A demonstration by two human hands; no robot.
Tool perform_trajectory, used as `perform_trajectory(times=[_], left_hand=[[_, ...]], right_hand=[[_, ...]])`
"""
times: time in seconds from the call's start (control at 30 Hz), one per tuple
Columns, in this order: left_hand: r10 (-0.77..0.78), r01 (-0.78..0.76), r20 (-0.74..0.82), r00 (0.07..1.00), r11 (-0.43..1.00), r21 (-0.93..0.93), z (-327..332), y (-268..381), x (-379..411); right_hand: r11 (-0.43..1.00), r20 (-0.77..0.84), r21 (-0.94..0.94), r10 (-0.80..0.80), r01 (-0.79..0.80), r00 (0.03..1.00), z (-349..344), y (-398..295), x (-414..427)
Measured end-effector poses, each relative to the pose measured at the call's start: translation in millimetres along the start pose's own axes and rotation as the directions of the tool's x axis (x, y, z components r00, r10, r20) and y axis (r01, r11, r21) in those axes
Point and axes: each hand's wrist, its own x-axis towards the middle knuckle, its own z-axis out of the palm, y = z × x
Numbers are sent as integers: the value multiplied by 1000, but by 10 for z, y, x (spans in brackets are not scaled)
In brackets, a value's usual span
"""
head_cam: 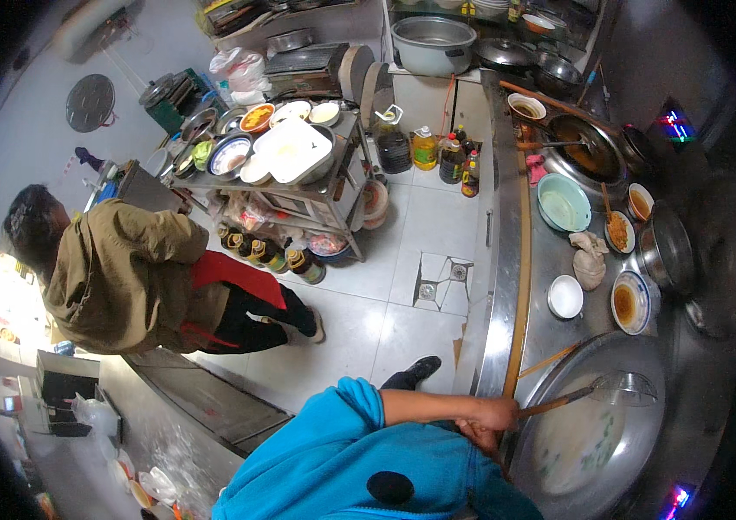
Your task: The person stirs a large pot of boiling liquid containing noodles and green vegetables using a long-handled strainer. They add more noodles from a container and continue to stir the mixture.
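My left hand (496, 413) grips the wooden handle of a wire skimmer (563, 400). The skimmer's wire head is above a large wok (654, 416) of cloudy liquid, in which green leafy pieces (598, 448) show on one side. My right hand (479, 437) is just below the left, close to the wok's near rim and partly hidden; what it holds, if anything, does not show. Wooden chopsticks (548, 361) lie against the wok's rim. Beyond them on the steel counter stand a small white bowl (565, 297) and a blue-rimmed bowl with brown sauce (631, 302).
Farther along the counter are a bundled cloth (589, 260), a pale green basin (563, 203) and another wok (585, 149). A person (127, 279) stands behind me at left. A prep table (342, 195) carries bowls and a white tray (293, 151). Oil bottles (425, 148) stand on the tiled floor.
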Motion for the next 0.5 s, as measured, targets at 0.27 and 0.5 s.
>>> perform_trajectory(times=[0.27, 0.5], left_hand=[[10, -11, 41, 999, 1000, 22, -73, 22, -21], [-102, 100, 60, 993, 994, 43, -52, 149, -20]], right_hand=[[999, 14, -25, 47, -47, 999, -61, -89, 119], [998, 13, -33, 54, -54, 998, -86, -135, 143]])
